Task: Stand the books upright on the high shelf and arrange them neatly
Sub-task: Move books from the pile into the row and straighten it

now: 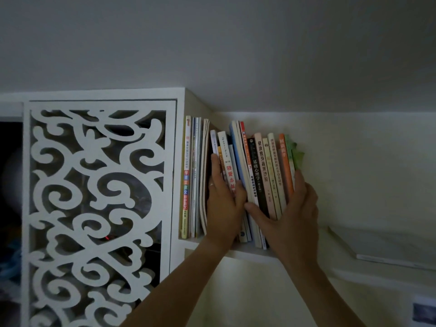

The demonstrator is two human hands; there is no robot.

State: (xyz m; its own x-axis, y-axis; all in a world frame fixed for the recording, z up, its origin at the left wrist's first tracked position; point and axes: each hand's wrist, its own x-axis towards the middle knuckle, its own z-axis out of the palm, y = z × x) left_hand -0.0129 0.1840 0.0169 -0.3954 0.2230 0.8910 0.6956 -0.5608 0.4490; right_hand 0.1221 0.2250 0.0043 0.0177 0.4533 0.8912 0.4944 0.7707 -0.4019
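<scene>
On the white high shelf (250, 254), a few thin books (192, 175) stand upright against the cabinet side. To their right a row of several books (264, 166) leans to the left, spines facing me, with a green-covered book (296, 155) at its right end. My left hand (223, 204) lies flat on the spines of the short white and yellow books at the row's left end, fingers pointing up. My right hand (292, 208) spans the row's right half, with its thumb across the black spine and straight fingers against the outer green book.
A white carved lattice panel (99, 197) fills the cabinet front to the left of the shelf. The ceiling sits close above the book tops. To the right, a flat white book or board (387, 249) lies on a ledge by the wall.
</scene>
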